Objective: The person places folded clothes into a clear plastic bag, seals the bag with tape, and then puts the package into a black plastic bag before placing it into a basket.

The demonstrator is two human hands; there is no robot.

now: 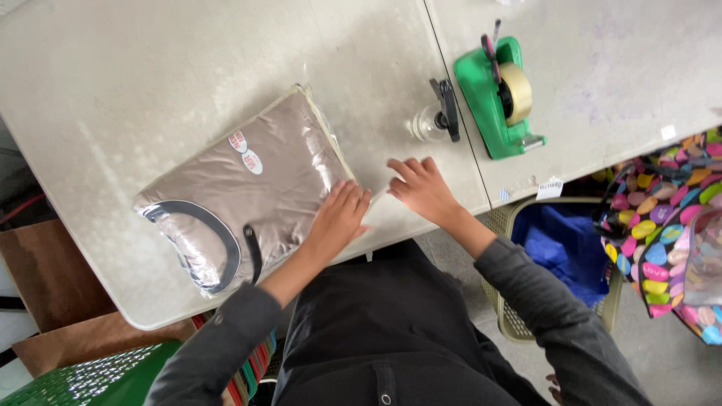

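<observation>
The left hand (pixel 338 218) lies flat, fingers spread open, on the near right corner of a bagged garment (pixel 248 188), a taupe folded piece sealed in a clear plastic bag that rests at a slant on the grey table (pixel 150 68). The right hand (pixel 421 188) sits just beside it on bare tabletop, fingers loosely extended and holding nothing, its fingertips pointing toward the bag's right edge. It looks like the step of pressing the bag flat and smoothing its open end; what follows would seem to call for a steady palm on the corner while the other hand works along the edge. Beyond the left fingertips, near the middle of the bag, sit two small oval stickers (pixel 245 152), white with red marks, side by side. Toward the left wrist side, a dark curved neckline band (pixel 218 240) shows through the plastic. Past the right fingertips stands a small clear bottle (pixel 435 119) with a black cap, and farther right a green tape dispenser (pixel 500 98) with a roll of tan tape. Below the table edge, right of the right wrist, is a basket (pixel 519 316) holding blue cloth, and a bag (pixel 669 225) with coloured ovals.
</observation>
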